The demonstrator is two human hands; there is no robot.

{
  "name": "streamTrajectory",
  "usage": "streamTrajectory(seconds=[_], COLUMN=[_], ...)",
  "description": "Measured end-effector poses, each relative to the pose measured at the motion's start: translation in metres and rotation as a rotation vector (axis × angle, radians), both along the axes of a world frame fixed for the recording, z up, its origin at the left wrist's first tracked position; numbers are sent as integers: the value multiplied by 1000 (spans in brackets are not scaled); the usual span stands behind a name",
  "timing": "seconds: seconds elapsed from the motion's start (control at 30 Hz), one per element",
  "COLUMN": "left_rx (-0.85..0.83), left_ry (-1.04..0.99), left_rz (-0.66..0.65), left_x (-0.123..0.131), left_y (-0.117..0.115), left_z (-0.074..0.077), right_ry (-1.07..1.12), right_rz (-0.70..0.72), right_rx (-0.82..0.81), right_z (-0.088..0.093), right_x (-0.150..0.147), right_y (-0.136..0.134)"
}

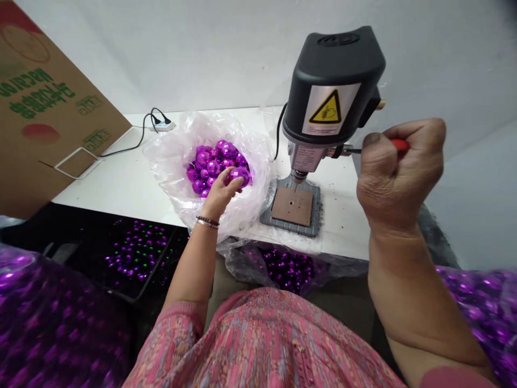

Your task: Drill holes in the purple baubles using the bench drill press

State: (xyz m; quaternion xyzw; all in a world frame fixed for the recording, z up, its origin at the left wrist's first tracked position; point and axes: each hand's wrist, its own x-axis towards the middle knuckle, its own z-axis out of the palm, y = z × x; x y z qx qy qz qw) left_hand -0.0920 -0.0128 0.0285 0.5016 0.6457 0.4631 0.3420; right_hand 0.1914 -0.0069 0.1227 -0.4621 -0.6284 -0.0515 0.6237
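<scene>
My left hand (220, 192) reaches into a clear plastic bag (169, 161) on the white table and closes its fingers on one shiny purple ball (239, 174). A heap of purple balls (210, 161) fills the bag. My right hand (398, 175) is a fist wrapped round the red-tipped lever handle (400, 144) of a small black bench drill (335, 81). The drill bit (297, 183) hangs just above a brown board (293, 206) on the drill's grey base; nothing lies on the board.
A cardboard box (44, 108) leans at the left. A power strip (161, 126) with black cables lies at the table's back. Below the table edge, a black crate (135, 253) and plastic bags (286, 267) hold more purple balls. A white wall stands behind.
</scene>
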Motion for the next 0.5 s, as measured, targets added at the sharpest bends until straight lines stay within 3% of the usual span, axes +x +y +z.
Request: streamTrajectory(seconds=[0.07,0.17,0.37,0.5], left_rx=[-25,-142,-272,-204], left_ry=[-362,-639,-711,-576], left_rz=[-116,-230,-307,-205], left_x=[15,39,71,82], left_y=[-8,-18,-15,-4], left_z=[2,-2,-17,-27], right_ry=[-6,-18,-28,-2], right_rz=[-10,-28,-52,-97], right_rx=[-18,-52,-226,-418], right_z=[0,2,30,56], right_x=[0,1,-2,-3], right_y=[0,0,9,24])
